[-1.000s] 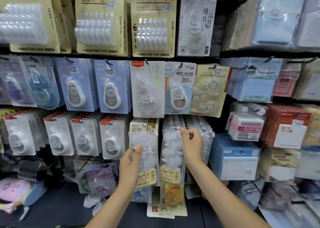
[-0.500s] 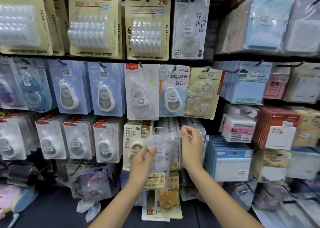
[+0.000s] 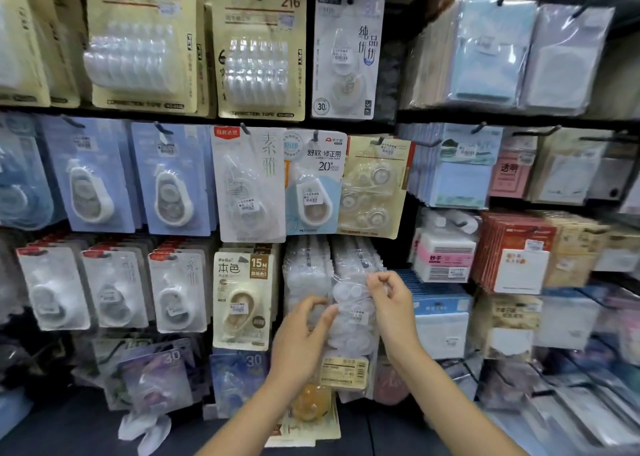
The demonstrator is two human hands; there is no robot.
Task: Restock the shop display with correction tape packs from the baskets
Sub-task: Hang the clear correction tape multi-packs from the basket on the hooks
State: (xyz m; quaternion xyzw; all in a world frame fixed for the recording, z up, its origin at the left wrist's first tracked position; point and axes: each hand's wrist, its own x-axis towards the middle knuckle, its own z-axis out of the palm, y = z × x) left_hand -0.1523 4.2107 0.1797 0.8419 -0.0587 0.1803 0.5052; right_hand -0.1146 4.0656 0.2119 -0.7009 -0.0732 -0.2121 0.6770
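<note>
both hands pinch a clear tape pack (image 3: pixel 351 317) in front of the full hook: left hand (image 3: pixel 301 337) at its side, right hand (image 3: pixel 389 303) near the top. keep it flat, find the hole, slide it on.

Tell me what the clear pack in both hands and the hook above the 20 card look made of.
The clear multi-roll correction tape pack, held by the left hand and right hand, looks like glossy thin plastic film: it glints and the white rolls show through. The dark display hook looks like painted metal wire, though blur leaves that open.
</note>
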